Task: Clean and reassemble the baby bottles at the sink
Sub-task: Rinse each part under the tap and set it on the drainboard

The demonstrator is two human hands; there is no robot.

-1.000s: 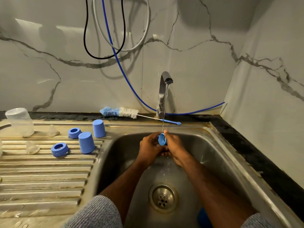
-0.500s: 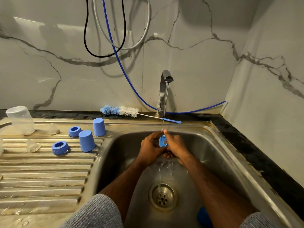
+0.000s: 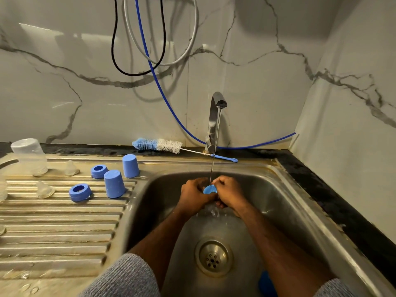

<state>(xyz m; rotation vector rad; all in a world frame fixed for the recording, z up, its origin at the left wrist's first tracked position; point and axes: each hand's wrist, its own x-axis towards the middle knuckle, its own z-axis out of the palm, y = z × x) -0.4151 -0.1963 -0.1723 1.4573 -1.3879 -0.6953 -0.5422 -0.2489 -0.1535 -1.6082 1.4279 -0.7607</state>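
Observation:
My left hand point(image 3: 194, 195) and my right hand point(image 3: 230, 192) meet over the sink basin point(image 3: 278, 202), both closed on a small blue bottle part point(image 3: 210, 189). It sits under the thin stream of water from the tap point(image 3: 215, 116); most of the part is hidden by my fingers. On the drainboard point(image 3: 53, 221) stand two blue caps point(image 3: 114, 184) point(image 3: 130, 166), two blue collar rings point(image 3: 79, 192) point(image 3: 99, 171), two clear teats point(image 3: 44, 190) point(image 3: 71, 168) and an upturned clear bottle point(image 3: 30, 156).
A bottle brush point(image 3: 171, 147) with blue and white bristles lies on the ledge behind the sink. Hoses point(image 3: 169, 99) hang down the marble wall. The drain strainer point(image 3: 213, 258) is in the basin's middle, and a blue object point(image 3: 265, 285) shows at the bottom edge, partly behind my right arm.
My hands have stayed under the stream, shifting only slightly around the blue part. Everything on the drainboard is where it was.

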